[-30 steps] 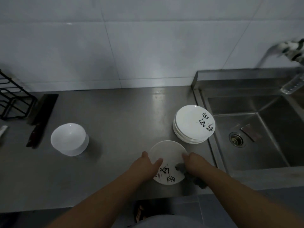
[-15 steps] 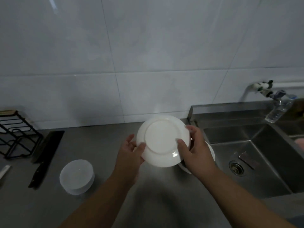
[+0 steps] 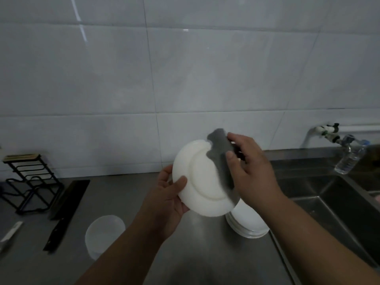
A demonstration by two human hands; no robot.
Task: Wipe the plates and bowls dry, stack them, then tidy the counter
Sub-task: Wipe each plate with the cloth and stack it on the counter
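a left hand (image 3: 166,204) grips a white plate (image 3: 202,182) by its rim above the counter (image 3: 205,256) while the right hand (image 3: 253,171) pinches a grey cloth (image 3: 221,159) against its underside; a plate stack (image 3: 246,225) sits below, with the bowl (image 3: 104,233) and tidying seemingly left.

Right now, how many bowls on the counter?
1: a white round bowl on the grey steel counter, near its front left; others may be nested underneath, hidden.

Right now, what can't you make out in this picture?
Head view:
- held plate, upper face: turned away, only underside shows.
- plate stack: partly behind held plate and right arm.
- bowl: blurred, count unclear.
- sink: cut by right edge.
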